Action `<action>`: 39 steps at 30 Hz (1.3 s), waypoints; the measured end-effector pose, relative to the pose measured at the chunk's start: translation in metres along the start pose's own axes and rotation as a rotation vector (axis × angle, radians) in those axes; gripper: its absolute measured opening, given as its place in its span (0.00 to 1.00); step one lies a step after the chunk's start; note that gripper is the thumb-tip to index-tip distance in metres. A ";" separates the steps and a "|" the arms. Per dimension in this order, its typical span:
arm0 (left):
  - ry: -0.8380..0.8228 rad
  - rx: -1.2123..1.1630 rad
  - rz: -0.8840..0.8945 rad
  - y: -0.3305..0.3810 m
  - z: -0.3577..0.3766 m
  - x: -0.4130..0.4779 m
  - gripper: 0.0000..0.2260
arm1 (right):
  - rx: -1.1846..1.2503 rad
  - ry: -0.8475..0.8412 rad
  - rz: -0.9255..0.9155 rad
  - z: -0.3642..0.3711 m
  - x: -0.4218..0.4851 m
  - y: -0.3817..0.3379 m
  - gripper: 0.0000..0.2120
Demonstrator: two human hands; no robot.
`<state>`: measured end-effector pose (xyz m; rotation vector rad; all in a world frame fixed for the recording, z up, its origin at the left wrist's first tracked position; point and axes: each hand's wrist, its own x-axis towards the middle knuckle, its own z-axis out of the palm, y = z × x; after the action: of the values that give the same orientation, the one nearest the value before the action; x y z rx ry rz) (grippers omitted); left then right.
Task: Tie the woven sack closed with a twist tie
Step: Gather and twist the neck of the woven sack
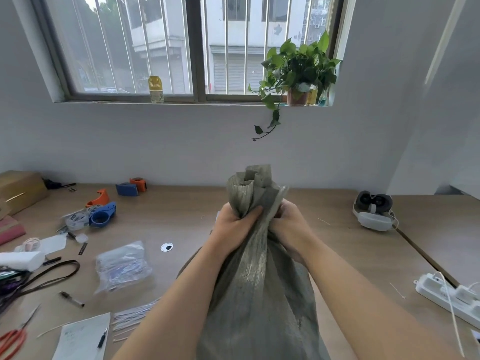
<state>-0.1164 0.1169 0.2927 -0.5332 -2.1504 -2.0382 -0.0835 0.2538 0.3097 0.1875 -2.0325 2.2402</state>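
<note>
A grey-green woven sack (259, 294) stands upright on the wooden table in front of me. Its mouth is gathered into a bunched neck (253, 188) that sticks up above my fists. My left hand (235, 226) grips the neck from the left and my right hand (289, 224) grips it from the right, both closed tight on the fabric. A bundle of thin white twist ties (135, 317) lies flat on the table at the lower left, beside my left forearm. No tie is on the sack neck.
Left of the sack lie a clear plastic bag (122, 266), blue and orange tape dispensers (102, 211), a pen (71, 298), red scissors (13, 339) and a paper sheet (83, 339). A headset (374, 211) and a white power strip (449, 294) sit on the right.
</note>
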 end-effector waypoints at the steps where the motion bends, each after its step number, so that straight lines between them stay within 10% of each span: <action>1: 0.015 -0.011 0.006 -0.001 -0.001 0.002 0.12 | 0.057 -0.040 0.004 -0.003 -0.001 0.003 0.17; 9: -0.086 -0.241 -0.035 -0.003 0.005 0.010 0.09 | -0.106 -0.150 0.000 -0.001 -0.003 0.004 0.24; 17: -0.204 -0.337 -0.210 0.005 0.007 0.006 0.12 | -0.041 0.054 -0.038 0.021 0.017 -0.011 0.05; 24: -0.441 -0.048 -0.234 0.007 -0.023 0.000 0.28 | -0.034 -0.012 -0.082 0.025 0.023 -0.019 0.09; 39: -0.376 0.239 -0.014 -0.022 -0.021 0.012 0.13 | -0.051 0.048 -0.147 0.038 0.028 -0.006 0.24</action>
<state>-0.1383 0.0973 0.2781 -0.9288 -2.5639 -1.7618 -0.1093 0.2165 0.3238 0.2668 -1.9806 2.0838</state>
